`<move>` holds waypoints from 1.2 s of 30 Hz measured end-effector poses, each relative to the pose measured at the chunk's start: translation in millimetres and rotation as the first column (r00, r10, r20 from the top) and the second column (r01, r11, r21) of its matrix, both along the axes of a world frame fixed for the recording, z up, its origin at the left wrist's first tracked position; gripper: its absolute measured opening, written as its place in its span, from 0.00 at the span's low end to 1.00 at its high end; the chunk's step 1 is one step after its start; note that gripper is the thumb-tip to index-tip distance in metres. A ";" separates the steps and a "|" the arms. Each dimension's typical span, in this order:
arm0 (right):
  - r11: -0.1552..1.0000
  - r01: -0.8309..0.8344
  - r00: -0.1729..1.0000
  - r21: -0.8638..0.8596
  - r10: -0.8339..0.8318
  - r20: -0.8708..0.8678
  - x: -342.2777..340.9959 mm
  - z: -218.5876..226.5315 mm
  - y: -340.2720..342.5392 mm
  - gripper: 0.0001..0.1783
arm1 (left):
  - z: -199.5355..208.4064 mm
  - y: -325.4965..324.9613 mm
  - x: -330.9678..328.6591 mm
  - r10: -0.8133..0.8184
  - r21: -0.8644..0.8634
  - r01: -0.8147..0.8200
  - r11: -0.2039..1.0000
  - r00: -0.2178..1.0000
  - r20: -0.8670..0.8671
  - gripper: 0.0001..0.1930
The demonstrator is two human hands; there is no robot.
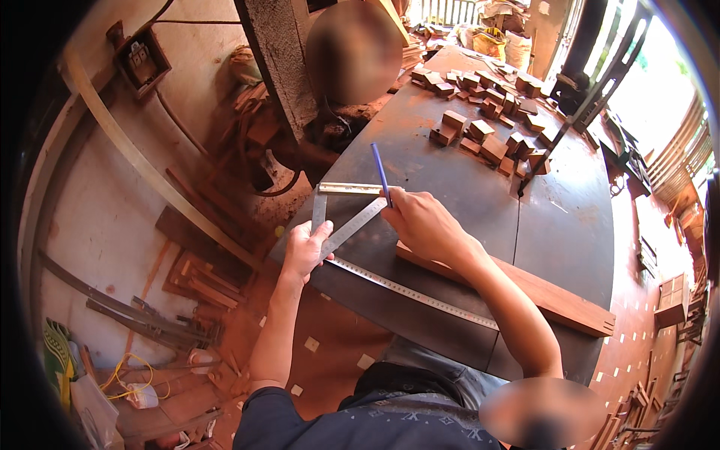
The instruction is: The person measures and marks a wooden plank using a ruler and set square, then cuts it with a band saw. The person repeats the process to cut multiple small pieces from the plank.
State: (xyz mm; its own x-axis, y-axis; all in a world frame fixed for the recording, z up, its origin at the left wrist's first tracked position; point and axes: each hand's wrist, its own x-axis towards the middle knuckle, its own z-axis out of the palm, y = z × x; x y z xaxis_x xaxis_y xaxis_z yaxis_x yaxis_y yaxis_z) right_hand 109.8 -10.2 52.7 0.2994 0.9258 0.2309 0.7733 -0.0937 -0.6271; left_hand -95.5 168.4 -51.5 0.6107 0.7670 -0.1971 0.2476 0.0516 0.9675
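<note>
My left hand (304, 250) grips the near corner of a triangular metal try square (351, 229), its thumb on the steel. The square has a pale yellowish bar along its far side and a graduated slanting blade. My right hand (427, 221) pinches a blue pen (380, 166), which points up and slightly left, and its fingers also meet the square's right corner. Below my hands a long steel ruler (412, 292) lies across the dark table (450, 199). A reddish-brown wooden bar (547, 291) rests beyond the ruler, partly covered by my right forearm.
Several small wood blocks (491, 148) are scattered over the far half of the table. An upright saw blade and its guide (581, 116) stand at the right, near a slit in the tabletop. A thick post (277, 67) rises at the far left. Wood offcuts (199, 281) lie at left.
</note>
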 end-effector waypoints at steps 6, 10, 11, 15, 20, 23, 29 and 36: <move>0.950 -0.080 0.980 -0.303 0.130 0.150 -5.6 -16.2 31.8 0.13 | -8.9 6.5 -9.0 0.001 0.395 0.116 0.911 0.959 -0.284 0.24; 0.961 -0.021 0.923 -0.276 0.125 0.364 -15.7 -42.0 50.5 0.11 | -3.3 -2.0 -11.3 0.072 0.460 0.076 0.884 0.953 -0.296 0.31; 0.962 -0.003 0.899 -0.274 0.123 0.419 -18.1 -44.3 53.6 0.10 | -0.4 -3.2 -12.2 0.090 0.460 0.073 0.885 0.943 -0.321 0.31; 0.965 0.083 0.783 -0.249 0.092 0.615 -28.7 -46.7 61.4 0.09 | 18.0 -10.2 -17.3 0.153 0.479 0.051 0.876 0.913 -0.378 0.32; 0.982 0.097 0.711 -0.163 0.046 0.702 -24.9 -60.5 78.7 0.08 | 12.9 -9.7 -20.5 0.202 0.573 0.043 0.819 0.912 -0.356 0.39; 0.990 0.081 0.682 -0.113 0.028 0.731 -13.3 -71.7 88.4 0.08 | 1.7 -12.4 -22.4 0.226 0.694 0.076 0.716 0.915 -0.333 0.41; 0.962 0.139 0.785 -0.234 0.037 0.618 1.0 -72.9 97.3 0.09 | 2.3 -16.1 -25.5 0.244 0.698 0.137 0.702 0.876 -0.417 0.41; 0.987 0.155 0.812 -0.043 -0.103 0.575 11.7 -83.7 95.1 0.07 | 13.8 -24.1 -22.3 0.290 0.690 0.169 0.704 0.818 -0.496 0.40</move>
State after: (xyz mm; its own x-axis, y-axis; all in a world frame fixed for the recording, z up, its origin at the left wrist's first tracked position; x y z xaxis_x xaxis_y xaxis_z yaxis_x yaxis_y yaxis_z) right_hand 121.5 84.8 -31.0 0.2569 0.9117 0.3207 0.9662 -0.2498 -0.0639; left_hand -117.8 144.3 -37.6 0.5208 0.8449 0.1224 0.7431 -0.5192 0.4221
